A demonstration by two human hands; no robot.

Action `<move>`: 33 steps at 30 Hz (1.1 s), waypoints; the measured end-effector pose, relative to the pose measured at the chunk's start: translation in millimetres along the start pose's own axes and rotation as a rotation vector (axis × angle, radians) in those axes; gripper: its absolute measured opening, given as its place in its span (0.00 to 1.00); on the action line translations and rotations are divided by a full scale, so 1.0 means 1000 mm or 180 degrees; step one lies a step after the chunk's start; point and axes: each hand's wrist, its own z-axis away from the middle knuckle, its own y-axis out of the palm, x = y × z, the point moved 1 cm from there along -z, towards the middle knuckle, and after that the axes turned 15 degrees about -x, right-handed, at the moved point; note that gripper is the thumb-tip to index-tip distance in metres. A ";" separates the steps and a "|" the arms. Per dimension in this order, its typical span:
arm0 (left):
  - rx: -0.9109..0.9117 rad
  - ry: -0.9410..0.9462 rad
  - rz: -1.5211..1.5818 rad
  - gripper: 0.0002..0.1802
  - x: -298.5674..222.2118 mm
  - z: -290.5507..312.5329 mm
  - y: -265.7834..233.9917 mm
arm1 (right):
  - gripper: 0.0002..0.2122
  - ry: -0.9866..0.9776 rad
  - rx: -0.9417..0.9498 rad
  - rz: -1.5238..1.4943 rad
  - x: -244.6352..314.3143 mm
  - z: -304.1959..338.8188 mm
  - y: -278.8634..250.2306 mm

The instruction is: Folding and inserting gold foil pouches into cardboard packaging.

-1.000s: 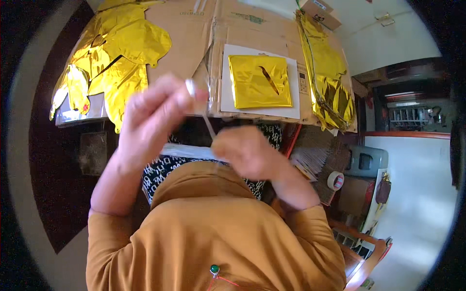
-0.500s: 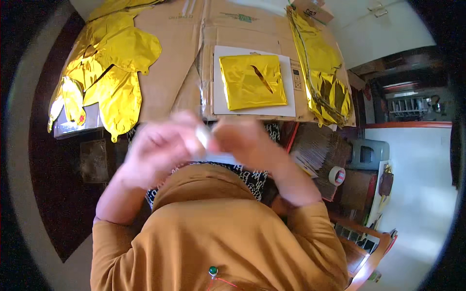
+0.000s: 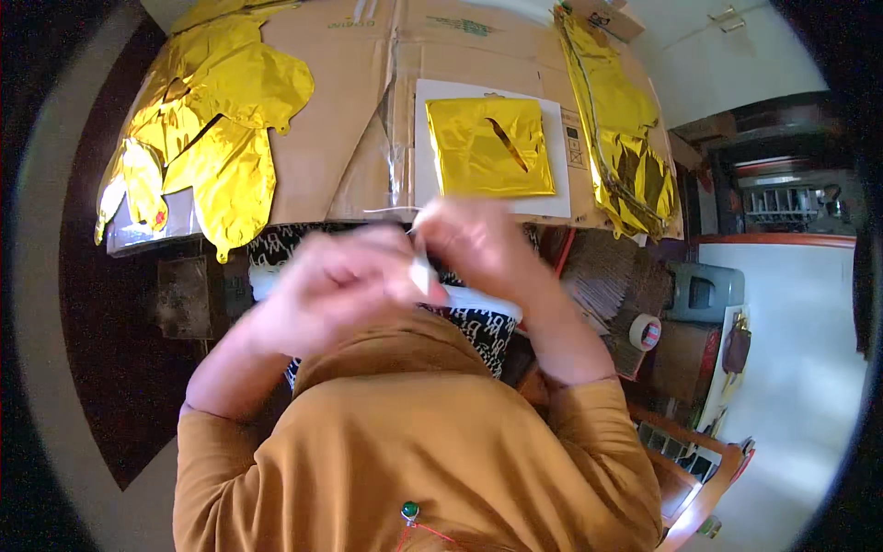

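Note:
My left hand (image 3: 340,281), closed, pinches a small white piece (image 3: 422,278) in front of my belly; motion blurs its exact kind. Just beyond it, my right hand (image 3: 474,241) is closed too, its fingertips at a thin white strip (image 3: 394,210) that sticks out leftward. The two hands are close together over my lap. On the table, beyond my right hand, a flat square of gold foil (image 3: 474,166) with a dark slanting slit lies on a white sheet (image 3: 561,184).
Brown cardboard (image 3: 322,120) covers the table. Flat gold foil balloons (image 3: 230,175) lie at its left, more gold foil (image 3: 607,101) at its right. A white object (image 3: 483,305) rests across my lap. At right are a tape roll (image 3: 645,332) and a grey stool (image 3: 708,293).
My right hand has moved up and away from my left, which shifted slightly right. The thin white strip now shows at the right fingertips, and the white object on my lap is more visible.

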 end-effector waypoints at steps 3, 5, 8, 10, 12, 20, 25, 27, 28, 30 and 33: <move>-0.1511 -0.0335 -0.0433 0.08 0.012 -0.014 -0.022 | 0.05 -0.0407 0.0422 -0.0510 0.025 0.016 0.014; -0.0625 0.0174 -0.1004 0.09 0.025 0.001 -0.008 | 0.06 -0.0605 -0.0299 -0.0348 0.028 -0.005 -0.001; -0.0266 -0.0596 0.0408 0.10 0.008 0.006 -0.004 | 0.08 -0.0296 -0.0341 0.0129 0.005 -0.005 0.000; -0.1204 -0.0561 0.0553 0.09 0.013 -0.008 -0.011 | 0.07 -0.0333 0.0676 -0.0102 0.019 0.008 0.009; -0.1161 -0.0294 -0.0162 0.07 0.031 -0.007 -0.003 | 0.06 -0.0170 0.0134 -0.0611 0.026 0.003 0.008; -0.0900 -0.0482 -0.0288 0.10 0.025 -0.007 0.000 | 0.04 -0.0014 0.0181 -0.0349 0.023 -0.001 0.002; -0.0882 -0.1369 0.1625 0.09 0.020 0.001 0.003 | 0.08 0.0127 0.0252 0.0006 -0.001 0.006 0.004; -0.1293 -0.0696 0.0637 0.11 0.029 -0.007 -0.002 | 0.05 -0.0167 -0.0161 -0.0501 0.011 0.015 0.018; -0.1134 -0.0718 0.0499 0.11 0.038 -0.004 0.001 | 0.04 -0.0351 -0.0363 -0.0119 0.014 0.011 0.012; -0.0922 -0.0606 0.0082 0.09 0.041 0.005 0.017 | 0.04 -0.0624 -0.0554 0.0565 0.019 -0.004 -0.002; -0.0655 -0.0893 0.0626 0.10 0.028 0.004 0.022 | 0.04 -0.0703 -0.0295 0.1117 0.004 -0.002 -0.010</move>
